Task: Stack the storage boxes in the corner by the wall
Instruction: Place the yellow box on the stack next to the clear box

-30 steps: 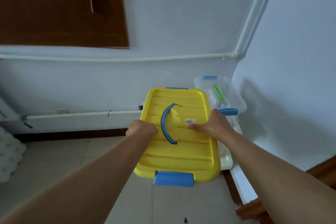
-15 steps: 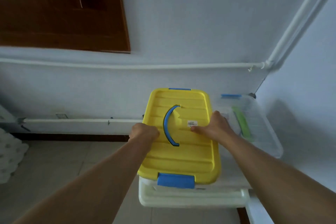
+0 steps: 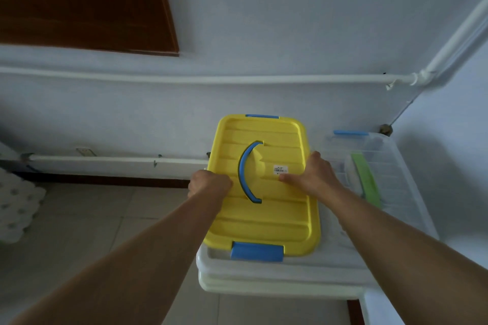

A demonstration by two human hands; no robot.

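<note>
Under both hands [image 3: 210, 183], ribbed yellow-lidded box [image 3: 264, 221].

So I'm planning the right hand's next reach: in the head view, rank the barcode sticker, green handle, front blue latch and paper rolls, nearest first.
From the right hand:
1. Barcode sticker, at its thumb, on the yellow lid.
2. Green handle, right, on the clear box.
3. Front blue latch, toward the person.
4. Paper rolls, far left.

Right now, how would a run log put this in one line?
yellow-lidded box | left hand, right hand gripping sides | over white bin | beside clear box
</note>
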